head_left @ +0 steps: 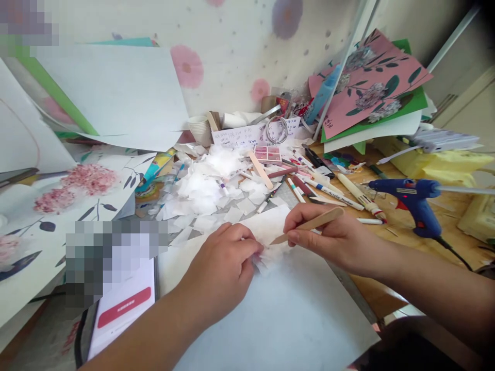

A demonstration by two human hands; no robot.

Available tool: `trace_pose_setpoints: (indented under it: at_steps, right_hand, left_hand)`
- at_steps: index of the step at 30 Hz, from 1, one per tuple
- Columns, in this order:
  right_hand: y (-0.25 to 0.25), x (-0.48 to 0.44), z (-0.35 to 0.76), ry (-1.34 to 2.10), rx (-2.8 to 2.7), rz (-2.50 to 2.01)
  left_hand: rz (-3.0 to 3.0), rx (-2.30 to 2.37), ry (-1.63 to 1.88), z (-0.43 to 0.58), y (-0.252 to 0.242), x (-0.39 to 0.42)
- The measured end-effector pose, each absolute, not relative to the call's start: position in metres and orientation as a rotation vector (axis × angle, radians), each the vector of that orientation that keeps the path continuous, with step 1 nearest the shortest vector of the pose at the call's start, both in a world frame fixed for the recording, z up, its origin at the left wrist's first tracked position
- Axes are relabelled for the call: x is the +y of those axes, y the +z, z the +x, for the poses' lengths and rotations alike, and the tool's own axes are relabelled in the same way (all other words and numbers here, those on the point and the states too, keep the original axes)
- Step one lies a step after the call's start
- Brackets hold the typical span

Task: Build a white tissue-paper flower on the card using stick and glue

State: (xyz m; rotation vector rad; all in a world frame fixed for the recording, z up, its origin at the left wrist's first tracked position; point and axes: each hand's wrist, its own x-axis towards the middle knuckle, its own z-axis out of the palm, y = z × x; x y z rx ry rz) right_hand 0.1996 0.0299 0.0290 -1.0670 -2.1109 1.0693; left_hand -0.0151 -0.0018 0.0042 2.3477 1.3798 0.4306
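Note:
My left hand (224, 263) rests on a large white sheet (278, 314), its fingers pinched on a small piece of thin white paper (266, 252). My right hand (328, 239) grips a pointed wooden stick (309, 225) like a pen, with its tip aimed at that paper piece. The two hands almost touch at the middle of the table. Behind them lies a heap of torn white paper bits (211, 185).
A blue glue gun (413, 198) stands at the right. Pens and sticks (328, 188) are scattered behind my right hand. Flower-printed sheets (58, 206) lie at the left, pink and green card (371, 87) at the back right. A tablet (119, 309) lies at the front left.

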Motion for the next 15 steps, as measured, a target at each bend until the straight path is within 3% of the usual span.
trace_pose_setpoints:
  at_steps: [15]
  right_hand:
    - [0.021,0.031,0.185,0.824,-2.359,-1.01]
  left_hand:
    - [2.356,1.376,0.428,-0.016,0.003,-0.002]
